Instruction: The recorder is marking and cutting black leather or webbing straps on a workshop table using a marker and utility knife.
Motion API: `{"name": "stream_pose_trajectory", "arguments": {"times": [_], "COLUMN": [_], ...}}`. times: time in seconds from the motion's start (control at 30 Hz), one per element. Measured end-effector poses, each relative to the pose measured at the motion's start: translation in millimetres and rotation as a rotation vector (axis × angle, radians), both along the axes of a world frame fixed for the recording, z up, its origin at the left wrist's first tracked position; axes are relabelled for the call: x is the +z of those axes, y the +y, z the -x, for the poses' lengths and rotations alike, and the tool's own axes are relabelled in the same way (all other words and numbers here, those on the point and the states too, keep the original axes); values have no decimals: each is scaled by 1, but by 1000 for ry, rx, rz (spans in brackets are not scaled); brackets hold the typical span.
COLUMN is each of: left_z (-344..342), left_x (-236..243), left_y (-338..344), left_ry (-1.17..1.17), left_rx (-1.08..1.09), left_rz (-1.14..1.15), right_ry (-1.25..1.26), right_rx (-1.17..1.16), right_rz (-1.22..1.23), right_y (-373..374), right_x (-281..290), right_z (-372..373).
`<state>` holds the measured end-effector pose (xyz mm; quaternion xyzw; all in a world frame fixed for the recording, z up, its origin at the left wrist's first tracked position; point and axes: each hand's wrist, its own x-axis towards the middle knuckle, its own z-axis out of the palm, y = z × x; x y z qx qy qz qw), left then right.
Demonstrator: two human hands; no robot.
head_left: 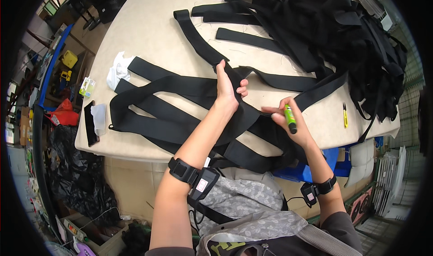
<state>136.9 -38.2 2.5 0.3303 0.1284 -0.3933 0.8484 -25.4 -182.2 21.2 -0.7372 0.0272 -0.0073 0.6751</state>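
Note:
My left hand [228,88] is closed around a bunched part of a wide black elastic strap [198,39], whose free end reaches toward the far side of the table. My right hand [298,123] grips a green marker pen [289,113], its black end pointing back toward me. The outstretched fingertips of that hand lie at the edge of the black band beside the left hand; whether they touch it I cannot tell. More looped bands [153,116] spread over the table to the left and hang over its near edge in front of me.
A large heap of black straps [315,25] covers the far right of the cream-topped table [144,25]. Yellow-handled tweezers or snips [345,116] lie at the right. Crumpled white tissue [119,72], a dark phone [90,125] and a whitish sheet [99,119] sit along the left edge.

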Motion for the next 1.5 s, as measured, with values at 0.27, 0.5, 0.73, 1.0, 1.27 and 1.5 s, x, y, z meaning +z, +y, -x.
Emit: {"name": "stream_pose_trajectory", "arguments": {"times": [0.27, 0.5, 0.73, 1.0, 1.27, 1.5], "left_z": [5, 10, 7, 10, 21, 24], "left_x": [5, 7, -1, -1, 15, 22], "left_y": [-5, -5, -5, -3, 2, 10], "left_ry": [32, -42, -110, -155, -324, -317], "left_rx": [92, 79, 32, 26, -48, -98], "left_rz": [-108, 9, 61, 111, 171, 176], "right_ry": [-222, -238, -317, -419, -360, -360], "right_rx": [-313, -325, -312, -298, -314, -292], "right_rz": [286, 465, 500, 584, 484, 505], "right_y": [31, 50, 52, 45, 62, 62], "right_x": [31, 27, 26, 27, 36, 36], "right_z": [10, 9, 10, 6, -22, -22]}}
